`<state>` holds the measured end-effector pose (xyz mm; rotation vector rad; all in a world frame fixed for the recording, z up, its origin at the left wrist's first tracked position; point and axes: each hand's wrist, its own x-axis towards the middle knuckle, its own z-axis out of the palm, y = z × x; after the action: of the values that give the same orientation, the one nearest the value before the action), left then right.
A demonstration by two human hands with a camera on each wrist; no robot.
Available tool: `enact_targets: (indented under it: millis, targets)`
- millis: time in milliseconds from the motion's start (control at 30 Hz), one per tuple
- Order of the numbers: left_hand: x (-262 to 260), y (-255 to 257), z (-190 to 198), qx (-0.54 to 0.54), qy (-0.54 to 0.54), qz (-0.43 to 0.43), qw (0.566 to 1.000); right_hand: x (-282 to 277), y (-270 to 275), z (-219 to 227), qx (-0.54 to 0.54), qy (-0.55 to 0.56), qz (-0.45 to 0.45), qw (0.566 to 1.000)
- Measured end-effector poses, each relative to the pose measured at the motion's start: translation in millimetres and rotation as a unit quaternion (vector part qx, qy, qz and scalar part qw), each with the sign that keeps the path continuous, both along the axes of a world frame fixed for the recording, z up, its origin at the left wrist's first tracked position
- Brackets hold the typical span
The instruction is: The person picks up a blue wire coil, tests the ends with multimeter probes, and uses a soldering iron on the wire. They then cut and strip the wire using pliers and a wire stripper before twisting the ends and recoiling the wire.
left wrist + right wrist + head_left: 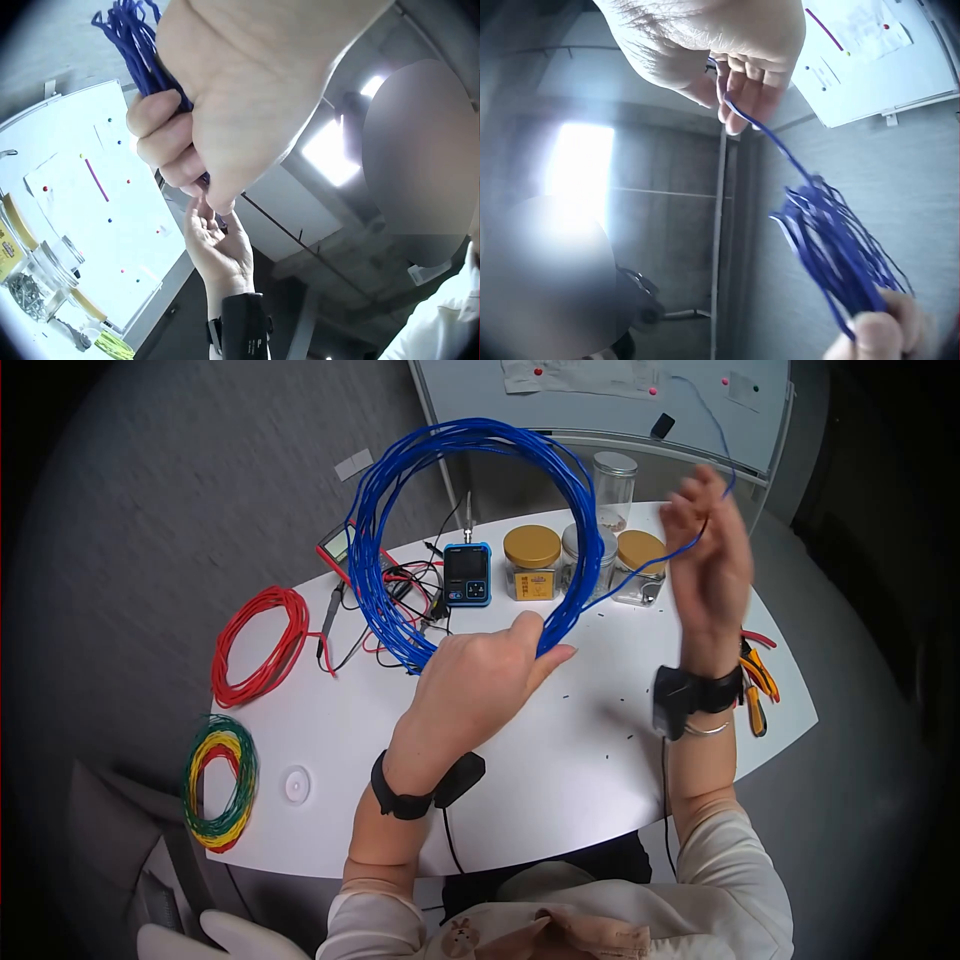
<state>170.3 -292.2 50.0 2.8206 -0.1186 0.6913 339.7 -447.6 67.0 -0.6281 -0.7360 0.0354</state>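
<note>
My left hand [475, 685] grips the lower part of a large coil of blue wire [360, 560], which is held up above the table. In the left wrist view the fingers of my left hand [176, 142] curl round the bundled blue strands [139, 52]. From the coil a single strand [640, 572] runs to my raised right hand [712, 560], and its loose end trails upward. The right wrist view shows this strand [769, 135] passing between the thumb and bent fingers of my right hand [731, 45].
On the white table [560, 770] lie a red wire coil [228, 650], a multicoloured coil [195, 810], a white disc [295, 785], a multimeter [340, 545], a blue-edged device [467, 575], jars [532, 548] and orange-handled tools [757, 710]. Behind is a whiteboard [600, 410].
</note>
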Motion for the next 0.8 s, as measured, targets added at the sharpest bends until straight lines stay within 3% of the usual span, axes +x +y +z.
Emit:
enact_targets:
  millis: [100,167,233,333,367,467,567,700,800]
  targets:
    - [3.5,3.8,-3.8,0.0,0.013,0.028,1.0,12.3,-32.1,9.2,0.142,-0.014,0.139,0.98]
    - [7.5,3.3,-7.2,0.025,0.033,0.04,0.998,5.7,-45.7,16.8,0.151,-0.047,0.094,0.983]
    - [10.4,2.1,-11.7,0.054,0.036,0.041,0.997,-11.8,-55.4,25.6,0.043,-0.15,0.075,0.985]
    - [15.4,0.0,-22.9,0.093,0.014,0.024,0.995,-40.9,-64.6,22.3,-0.19,-0.231,-0.095,0.949]
    - [16.9,-1.0,-28.1,0.101,0.008,0.019,0.995,-48.7,-65.8,21.9,-0.263,-0.244,-0.142,0.922]
    - [19.0,-4.2,-34.7,0.103,0.001,0.006,0.995,-66.3,-67.1,38.6,-0.479,-0.354,-0.132,0.792]
    - [18.4,-5.7,-35.9,0.098,0.008,0.003,0.995,-74.5,-55.2,39.7,-0.569,-0.348,-0.179,0.723]
    - [18.8,-15.9,-43.8,0.114,0.016,-0.011,0.993,-65.7,-29.5,20.7,-0.568,-0.386,-0.294,0.665]
    - [16.3,-34.7,-55.0,0.11,0.019,-0.062,0.992,-56.6,-8.4,10.5,-0.529,-0.371,-0.382,0.661]
